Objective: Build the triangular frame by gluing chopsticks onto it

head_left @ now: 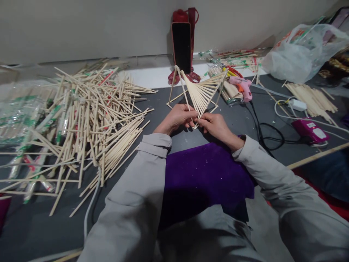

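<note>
Left hand (178,118) and right hand (218,125) both pinch the stick frame (201,95) at its near corner, over the table (188,140). Uneven finger pressure could skew the fan (slender sticks) or pop weak joints.

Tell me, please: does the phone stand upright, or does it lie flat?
Upright: the phone stands with its long sides running upward, its dark screen facing the camera, before a red bottle.

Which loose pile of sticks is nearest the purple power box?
The smaller, flatter pile at right, just beyond the purple power box; the big tangled heap is far left.
</note>
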Tool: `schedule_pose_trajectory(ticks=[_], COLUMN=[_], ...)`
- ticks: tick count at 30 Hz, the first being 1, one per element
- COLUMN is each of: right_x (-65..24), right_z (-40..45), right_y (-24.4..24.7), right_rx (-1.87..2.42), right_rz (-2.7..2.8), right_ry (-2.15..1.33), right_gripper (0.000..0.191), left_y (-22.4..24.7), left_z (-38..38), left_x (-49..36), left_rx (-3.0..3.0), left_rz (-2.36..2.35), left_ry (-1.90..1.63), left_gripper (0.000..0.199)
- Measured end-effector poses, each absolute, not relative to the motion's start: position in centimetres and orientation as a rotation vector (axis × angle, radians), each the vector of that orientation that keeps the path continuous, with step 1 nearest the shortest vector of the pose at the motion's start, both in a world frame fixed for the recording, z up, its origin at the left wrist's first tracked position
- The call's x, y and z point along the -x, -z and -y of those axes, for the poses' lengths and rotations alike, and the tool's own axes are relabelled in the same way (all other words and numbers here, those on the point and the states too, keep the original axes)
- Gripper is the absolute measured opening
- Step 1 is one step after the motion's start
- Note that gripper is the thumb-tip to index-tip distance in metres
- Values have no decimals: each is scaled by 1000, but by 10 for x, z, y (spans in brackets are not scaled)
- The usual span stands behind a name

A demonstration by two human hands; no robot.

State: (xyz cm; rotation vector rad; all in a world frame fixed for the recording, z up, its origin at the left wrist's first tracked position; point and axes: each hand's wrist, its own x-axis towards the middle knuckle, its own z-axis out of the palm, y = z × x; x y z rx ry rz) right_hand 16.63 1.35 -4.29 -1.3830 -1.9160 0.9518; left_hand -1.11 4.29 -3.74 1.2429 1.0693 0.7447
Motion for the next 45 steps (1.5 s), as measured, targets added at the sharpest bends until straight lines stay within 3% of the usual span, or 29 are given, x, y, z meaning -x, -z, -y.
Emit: schedule_pose_trajectory(ticks=[35,40,45], right_x=[-166,-172,-174], right_z=[-12,-17,-18], right_y=[38,52,57], right_rx=[1384,1312,1303], right_rz=[1966,1902,1839], right_ry=[-944,-1059,-1111], right_gripper=[30,18,20], left_y=[35,35,35], left_z=[-40,-39,-39], left_x=[9,9,10], left_rx=[-1246,-1232,-1232], left_rz=[-1091,-1085,-1080], left_ry=[-760,-769,-761], left_gripper=[8,8,9])
